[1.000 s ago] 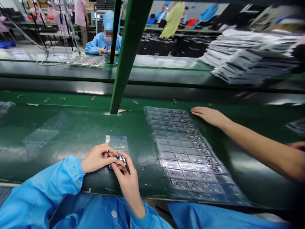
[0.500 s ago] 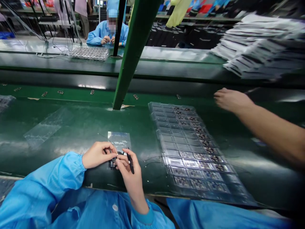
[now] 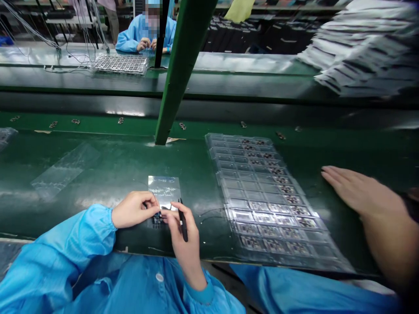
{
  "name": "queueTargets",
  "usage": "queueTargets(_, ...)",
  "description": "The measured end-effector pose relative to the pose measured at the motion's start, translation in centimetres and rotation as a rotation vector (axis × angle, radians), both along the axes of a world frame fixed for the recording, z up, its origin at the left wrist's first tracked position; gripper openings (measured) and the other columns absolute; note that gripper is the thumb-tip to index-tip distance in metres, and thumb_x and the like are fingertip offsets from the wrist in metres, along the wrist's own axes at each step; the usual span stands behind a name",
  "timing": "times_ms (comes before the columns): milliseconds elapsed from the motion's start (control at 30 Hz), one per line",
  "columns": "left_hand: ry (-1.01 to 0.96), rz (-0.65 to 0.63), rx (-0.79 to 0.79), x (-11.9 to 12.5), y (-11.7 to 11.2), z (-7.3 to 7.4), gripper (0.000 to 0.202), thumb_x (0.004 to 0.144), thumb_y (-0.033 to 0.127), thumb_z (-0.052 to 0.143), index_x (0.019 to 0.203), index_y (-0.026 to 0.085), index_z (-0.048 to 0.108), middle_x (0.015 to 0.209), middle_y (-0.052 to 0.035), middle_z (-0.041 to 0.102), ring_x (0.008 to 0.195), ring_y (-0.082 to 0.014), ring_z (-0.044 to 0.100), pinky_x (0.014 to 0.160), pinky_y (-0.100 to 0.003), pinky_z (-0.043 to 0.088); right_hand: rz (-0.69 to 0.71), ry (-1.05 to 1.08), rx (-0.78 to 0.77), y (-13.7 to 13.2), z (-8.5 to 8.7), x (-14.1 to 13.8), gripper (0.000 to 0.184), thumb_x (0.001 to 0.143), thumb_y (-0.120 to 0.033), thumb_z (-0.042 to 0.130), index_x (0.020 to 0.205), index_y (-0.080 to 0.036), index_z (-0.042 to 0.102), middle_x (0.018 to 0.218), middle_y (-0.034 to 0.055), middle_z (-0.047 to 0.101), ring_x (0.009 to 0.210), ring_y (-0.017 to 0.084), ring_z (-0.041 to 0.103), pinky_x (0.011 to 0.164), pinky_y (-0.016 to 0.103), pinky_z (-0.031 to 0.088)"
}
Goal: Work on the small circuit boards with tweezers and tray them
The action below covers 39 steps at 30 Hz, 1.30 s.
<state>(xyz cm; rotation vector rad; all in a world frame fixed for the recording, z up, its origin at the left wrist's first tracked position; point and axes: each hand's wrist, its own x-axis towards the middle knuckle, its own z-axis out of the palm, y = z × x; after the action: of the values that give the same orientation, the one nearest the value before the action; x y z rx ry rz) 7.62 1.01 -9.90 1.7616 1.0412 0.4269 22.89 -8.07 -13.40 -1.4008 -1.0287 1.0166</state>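
My left hand (image 3: 132,210) pinches a small dark circuit board (image 3: 157,219) at its fingertips, with a thin wire beside the fingers. My right hand (image 3: 187,244) has a pair of black tweezers (image 3: 183,226) lying across its fingers, and its fingertips meet the board's right side. What the fingertips grip exactly is partly hidden. Under both hands lies a clear plastic sheet (image 3: 163,185) with white markings on the green bench.
A clear compartment tray (image 3: 238,192) with several circuit boards lies to the right. Beyond it is a co-worker's hand (image 3: 356,189). A green post (image 3: 175,83) rises ahead. Small parts (image 3: 182,126) line the green strip behind. Thin wires (image 3: 211,212) lie left of the tray.
The co-worker's hand has drawn back from the green strip toward the bench at right, and a small part shows on the strip there. My hands stay together, the tweezers tilted slightly more upright.
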Motion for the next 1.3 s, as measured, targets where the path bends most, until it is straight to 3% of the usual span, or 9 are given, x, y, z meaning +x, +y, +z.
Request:
queueTargets(133, 0.054, 0.025, -0.076, -1.5, 1.3, 0.6, 0.017, 0.083, 0.03, 0.056, 0.079, 0.015, 0.063, 0.076, -0.0025, 0.068, 0.067, -0.0133, 0.06, 0.06, -0.021, 0.044, -0.068, 0.146, -0.107, -0.7, -0.1, 1.5, 0.044, 0.095, -0.049, 0.043, 0.121, -0.017, 0.057, 0.068, 0.0008, 0.062, 0.055, 0.012, 0.059, 0.053, 0.025, 0.053)
queueTargets(267, 0.053, -0.19, -0.049, -2.1, 1.6, 0.6, 0.014, 0.081, 0.022, 0.057, 0.07, 0.015, 0.06, 0.097, -0.0055, 0.07, 0.08, -0.0136, 0.063, 0.072, -0.022, 0.046, 0.018, 0.195, -0.192, -0.8, -0.1, 2.1, 0.041, 0.088, -0.049, 0.056, 0.111, -0.016, 0.064, 0.075, 0.0046, 0.065, 0.066, 0.015, 0.063, 0.053, 0.025, 0.055)
queueTargets(400, 0.09, -0.317, -0.009, -1.6, 1.3, 0.1, 0.01, 0.078, 0.014, 0.057, 0.068, 0.015, 0.059, 0.101, -0.0056, 0.069, 0.082, -0.0135, 0.063, 0.073, -0.022, 0.046, 0.037, 0.113, -0.167, -0.1, -0.2, 1.4, 0.037, 0.08, -0.05, 0.064, 0.09, -0.014, 0.07, 0.071, 0.0046, 0.065, 0.057, 0.014, 0.061, 0.049, 0.024, 0.055)
queueTargets(700, 0.108, -0.311, 0.019, -1.3, 1.2, -0.4, 0.012, 0.079, 0.015, 0.057, 0.068, 0.016, 0.057, 0.097, -0.0049, 0.07, 0.088, -0.0155, 0.065, 0.076, -0.024, 0.045, -0.061, -0.066, -0.199, 0.3, -0.5, 0.5, 0.031, 0.077, -0.046, 0.069, 0.076, -0.019, 0.053, 0.06, 0.0035, 0.068, 0.057, 0.02, 0.069, 0.051, 0.026, 0.054)
queueTargets(1000, 0.088, -0.306, 0.031, -1.4, 1.1, -0.8, 0.013, 0.08, 0.016, 0.058, 0.067, 0.017, 0.057, 0.093, -0.0043, 0.069, 0.095, -0.0171, 0.064, 0.078, -0.024, 0.045, -0.037, -0.161, -0.176, 0.2, -0.6, 0.4, 0.03, 0.081, -0.046, 0.065, 0.074, -0.019, 0.053, 0.061, 0.0031, 0.068, 0.057, 0.02, 0.068, 0.051, 0.026, 0.052)
queueTargets(1300, 0.094, -0.302, 0.03, -1.2, 1.1, -0.7, 0.013, 0.079, 0.015, 0.057, 0.066, 0.017, 0.057, 0.091, -0.0034, 0.069, 0.091, -0.0161, 0.065, 0.075, -0.023, 0.045, -0.029, -0.137, -0.198, 0.3, -0.5, 0.4, 0.031, 0.08, -0.047, 0.066, 0.073, -0.019, 0.053, 0.06, 0.0042, 0.068, 0.057, 0.02, 0.068, 0.05, 0.026, 0.052)
